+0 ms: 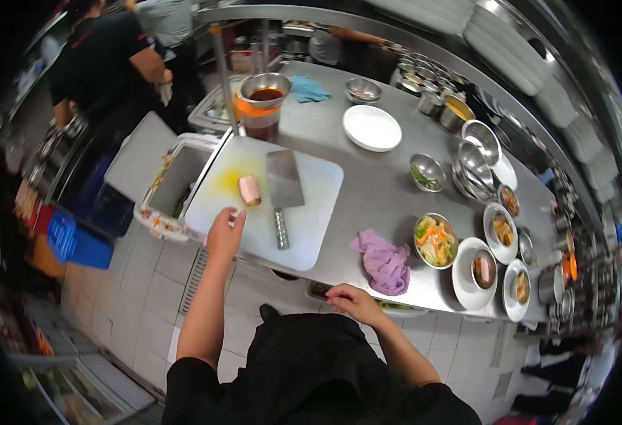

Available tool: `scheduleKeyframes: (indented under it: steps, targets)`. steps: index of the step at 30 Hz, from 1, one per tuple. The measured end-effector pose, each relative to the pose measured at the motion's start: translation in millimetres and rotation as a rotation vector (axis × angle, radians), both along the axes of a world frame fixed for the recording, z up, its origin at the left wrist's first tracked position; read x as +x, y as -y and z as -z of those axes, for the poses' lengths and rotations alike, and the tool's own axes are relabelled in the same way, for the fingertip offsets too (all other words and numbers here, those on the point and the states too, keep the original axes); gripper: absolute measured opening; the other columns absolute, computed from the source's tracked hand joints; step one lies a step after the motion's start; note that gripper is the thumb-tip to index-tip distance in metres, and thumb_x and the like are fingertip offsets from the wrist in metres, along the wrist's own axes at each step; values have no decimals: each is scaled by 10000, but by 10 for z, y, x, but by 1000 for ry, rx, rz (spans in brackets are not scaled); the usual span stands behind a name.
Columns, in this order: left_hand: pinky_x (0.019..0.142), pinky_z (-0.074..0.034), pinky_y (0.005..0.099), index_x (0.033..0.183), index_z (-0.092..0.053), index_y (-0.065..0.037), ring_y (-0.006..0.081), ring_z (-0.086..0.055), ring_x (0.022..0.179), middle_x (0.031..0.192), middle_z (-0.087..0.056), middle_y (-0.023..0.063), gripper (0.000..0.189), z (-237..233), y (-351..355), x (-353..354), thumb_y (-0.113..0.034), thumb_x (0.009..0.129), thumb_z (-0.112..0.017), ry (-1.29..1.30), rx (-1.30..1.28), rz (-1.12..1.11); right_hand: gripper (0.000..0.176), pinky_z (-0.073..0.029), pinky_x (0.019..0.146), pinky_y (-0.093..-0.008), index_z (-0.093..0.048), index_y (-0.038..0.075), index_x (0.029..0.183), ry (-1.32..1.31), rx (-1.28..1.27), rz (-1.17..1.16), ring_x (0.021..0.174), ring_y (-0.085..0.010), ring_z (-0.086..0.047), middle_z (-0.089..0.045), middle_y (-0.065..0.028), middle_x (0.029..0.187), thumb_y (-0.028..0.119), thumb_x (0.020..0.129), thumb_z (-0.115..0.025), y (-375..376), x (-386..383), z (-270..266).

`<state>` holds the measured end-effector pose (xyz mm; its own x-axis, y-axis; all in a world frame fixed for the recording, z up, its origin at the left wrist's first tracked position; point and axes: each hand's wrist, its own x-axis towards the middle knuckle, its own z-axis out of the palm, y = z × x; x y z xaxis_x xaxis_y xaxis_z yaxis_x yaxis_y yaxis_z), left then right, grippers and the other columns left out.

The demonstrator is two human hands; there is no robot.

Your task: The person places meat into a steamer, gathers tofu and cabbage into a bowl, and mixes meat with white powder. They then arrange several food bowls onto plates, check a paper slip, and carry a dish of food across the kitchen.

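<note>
My left hand [226,232] hovers over the near left part of the white cutting board [318,184], its thumb and fingers apart and nothing between them. Just beyond the fingertips lies a pale pink piece of meat [249,190] with a browned end, beside a yellow stain. To its right rests a cleaver [284,180], blade away from me and metal handle toward me. My right hand [353,303] is at the table's front edge, fingers loosely bent and apart, holding nothing visible. A crumpled purple cloth [383,262] lies just beyond it on the steel table [339,219].
Bowls of shredded vegetables [435,242] and food in white dishes [474,283] stand at the right. A white plate [372,128] sits further back. Behind the board, a metal bowl of dark sauce [265,92] tops a container. Left stands an open bin [190,159]; people work beyond.
</note>
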<state>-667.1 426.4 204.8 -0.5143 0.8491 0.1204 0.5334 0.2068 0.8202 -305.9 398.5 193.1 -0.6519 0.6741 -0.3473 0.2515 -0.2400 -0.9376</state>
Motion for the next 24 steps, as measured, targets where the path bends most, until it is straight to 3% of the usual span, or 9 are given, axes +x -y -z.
scheduleKeyframes:
  steps: [2, 5, 9, 12, 13, 14, 16, 20, 24]
  targets:
    - [791, -476, 427, 1226, -495, -35, 336, -602, 916, 1053, -598, 206, 612, -55, -451, -34, -490, 826, -581, -299, -222, -56, 195, -486, 726, -239, -577, 27, 1078, -4, 101, -9, 789, -92, -587, -633, -42, 916, 89, 896, -549, 50, -224, -4]
    - [828, -468, 457, 1366, -329, -62, 381, -576, 992, 1145, -537, 236, 807, -137, -911, -24, -529, 768, -605, -361, -385, 4, 200, -482, 746, -246, -574, 24, 1077, -7, 168, -91, 796, -103, -597, -637, -43, 919, 110, 900, -543, 93, -447, 46]
    - [828, -473, 449, 1381, -291, -56, 382, -577, 984, 1143, -525, 234, 816, -116, -1100, -24, -452, 751, -625, -415, -400, 76, 258, -476, 790, -305, -582, 66, 1094, 108, 219, -115, 860, -173, -614, -653, -74, 930, 206, 878, -570, 24, -494, -89]
    - [867, -459, 444, 1390, -286, -62, 396, -557, 1025, 1191, -501, 241, 821, -101, -1093, -66, -402, 730, -635, -372, -423, 82, 239, -480, 759, -265, -580, 42, 1098, 152, 456, 37, 833, -103, -605, -639, -47, 959, 180, 904, -554, -283, -275, -90]
    - [873, -457, 444, 1390, -286, -63, 398, -552, 1032, 1195, -499, 238, 810, -106, -1076, -66, -369, 726, -634, -354, -408, 81, 248, -494, 726, -275, -572, 41, 1105, 228, 374, 124, 808, -117, -608, -634, -48, 952, 184, 903, -560, -458, -169, -154]
    - [879, -454, 443, 1390, -286, -64, 400, -547, 1039, 1199, -497, 236, 800, -109, -1070, -62, -337, 722, -632, -336, -393, 77, 282, -509, 679, -295, -540, 43, 1145, 23, 103, 250, 782, -151, -615, -623, -67, 944, 169, 893, -560, -728, -45, 33]
    - [875, -454, 443, 1384, -292, -50, 401, -547, 1031, 1182, -499, 241, 785, -103, -1069, -41, -305, 723, -628, -348, -371, 77, 347, -516, 639, -317, -476, 43, 1199, -226, -80, 514, 748, -200, -616, -611, -112, 942, 149, 881, -564, -1269, 49, 32]
    - [884, -448, 428, 1383, -290, -30, 398, -537, 1043, 1179, -498, 249, 773, -21, -1083, -18, -234, 718, -627, -324, -342, 8, 451, -527, 656, -373, -326, 30, 1266, -394, -197, 736, 731, -259, -610, -594, -179, 960, 233, 916, -525, -2822, 62, 194]
    - [906, -433, 416, 1387, -289, -27, 389, -534, 1059, 1173, -509, 252, 773, -37, -946, 35, -211, 716, -625, -211, -337, -73, 378, -541, 666, -413, -324, 12, 1236, -456, -298, 870, 750, -269, -608, -585, -195, 947, 243, 955, -428, -3911, -214, 325]
